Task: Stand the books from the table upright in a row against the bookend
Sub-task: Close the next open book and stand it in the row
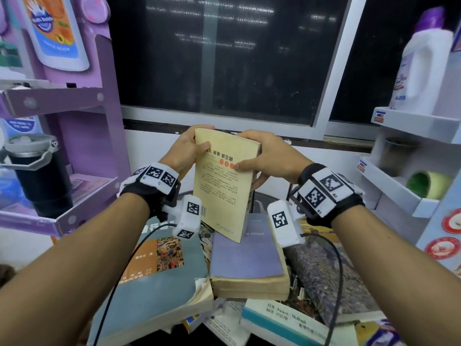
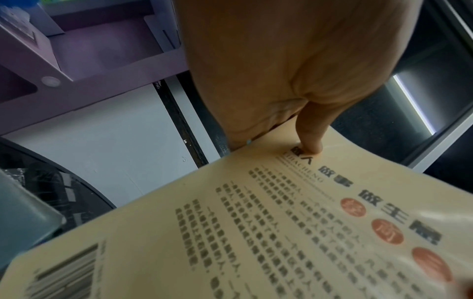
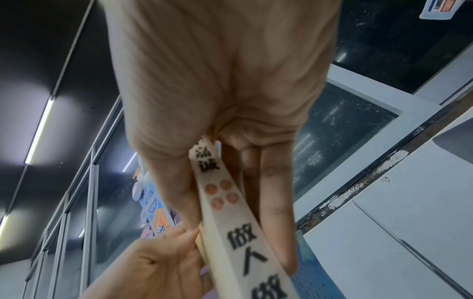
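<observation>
I hold a cream paperback (image 1: 219, 191) upright in the air above the pile, its back cover with printed text and a barcode facing me. My left hand (image 1: 190, 147) grips its top left edge, with the thumb (image 2: 310, 144) pressed on the cover (image 2: 281, 222). My right hand (image 1: 264, 154) grips the spine side; the spine (image 3: 222, 212) sits between thumb and fingers (image 3: 277, 202). Below lie a purple-covered book (image 1: 247, 255), a teal and orange book (image 1: 159, 275), a large dark patterned book (image 1: 329, 275) and a white and blue book (image 1: 282, 320). I cannot make out a bookend.
A purple display rack (image 1: 82, 116) with a black flask (image 1: 37, 181) stands close on the left. A white shelf unit (image 1: 399, 193) with a white detergent bottle (image 1: 424, 71) stands on the right. A dark window (image 1: 224, 58) and a white wall are behind the table.
</observation>
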